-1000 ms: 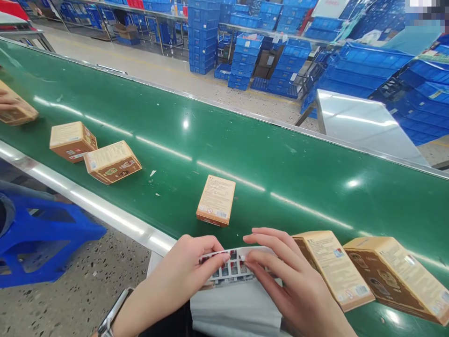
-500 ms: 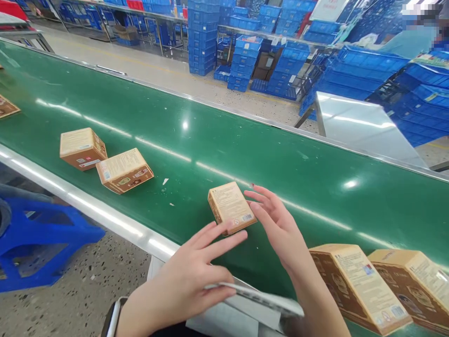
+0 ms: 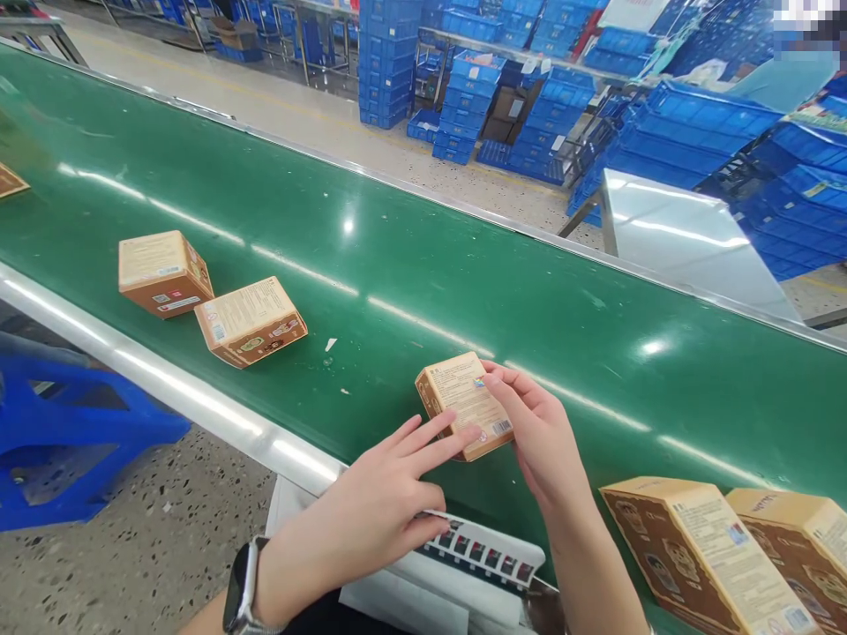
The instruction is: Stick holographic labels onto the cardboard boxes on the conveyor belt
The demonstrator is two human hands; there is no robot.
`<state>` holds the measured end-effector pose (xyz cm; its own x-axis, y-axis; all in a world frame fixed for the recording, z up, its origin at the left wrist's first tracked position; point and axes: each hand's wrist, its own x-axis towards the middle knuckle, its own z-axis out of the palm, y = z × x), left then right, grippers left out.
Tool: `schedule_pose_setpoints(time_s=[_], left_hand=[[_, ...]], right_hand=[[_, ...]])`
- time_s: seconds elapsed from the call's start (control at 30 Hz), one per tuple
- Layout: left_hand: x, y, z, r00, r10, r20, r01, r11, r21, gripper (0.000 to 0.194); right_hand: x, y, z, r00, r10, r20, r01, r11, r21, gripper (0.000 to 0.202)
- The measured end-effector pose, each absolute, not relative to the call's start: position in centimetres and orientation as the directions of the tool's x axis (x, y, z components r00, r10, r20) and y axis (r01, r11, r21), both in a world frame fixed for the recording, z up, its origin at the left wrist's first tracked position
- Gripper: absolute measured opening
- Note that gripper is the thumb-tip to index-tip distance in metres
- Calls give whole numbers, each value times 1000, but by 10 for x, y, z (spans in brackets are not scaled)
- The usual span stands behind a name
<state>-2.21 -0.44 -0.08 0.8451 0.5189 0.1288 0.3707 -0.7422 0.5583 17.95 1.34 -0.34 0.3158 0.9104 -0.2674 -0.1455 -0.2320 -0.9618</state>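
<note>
Small brown carton (image 3: 465,404) sits tilted on the green belt (image 3: 397,273), long side running from 11 to 5 o'clock, pinched at its 3 o'clock edge by the right hand (image 3: 539,432), while the left hand (image 3: 371,520), touching its 7 o'clock corner with spread fingers, also clamps a sticker sheet (image 3: 486,557).
</note>
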Motion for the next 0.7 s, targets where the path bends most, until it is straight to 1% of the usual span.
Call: schedule_pose_setpoints(time_s=[0.13, 0.23, 0.37, 0.5, 0.57, 0.6, 0.67, 0.7], left_hand=[[-17, -7, 0, 852, 506, 133, 349, -740, 574, 10], [-13, -7, 2, 865, 484, 136, 330, -751, 571, 13], [-6, -7, 3, 879, 458, 129, 316, -765, 562, 13], [-5, -8, 2, 884, 439, 158, 277, -766, 580, 15], [-9, -9, 2, 867, 466, 179, 273, -744, 610, 16], [-13, -10, 4, 849, 496, 180, 286, -719, 634, 15], [-20, -11, 9, 809, 576, 122, 346, -633, 692, 14], [-23, -11, 12, 786, 615, 62, 389, -571, 723, 13]], right_hand=[[183, 7, -4, 350, 912, -215, -47, -213, -976, 40], [182, 2, -5, 414, 901, -132, 108, -192, -975, 37], [184, 2, -5, 541, 841, -20, 295, -212, -932, 39], [197, 2, 2, 580, 812, 66, 445, -248, -861, 33], [204, -8, 10, 535, 829, 165, 557, -199, -806, 30], [206, -15, 15, 478, 853, 212, 614, -152, -774, 27], [207, -35, 23, 291, 919, 267, 699, -14, -715, 20], [206, -45, 27, 154, 952, 266, 711, 80, -698, 16]])
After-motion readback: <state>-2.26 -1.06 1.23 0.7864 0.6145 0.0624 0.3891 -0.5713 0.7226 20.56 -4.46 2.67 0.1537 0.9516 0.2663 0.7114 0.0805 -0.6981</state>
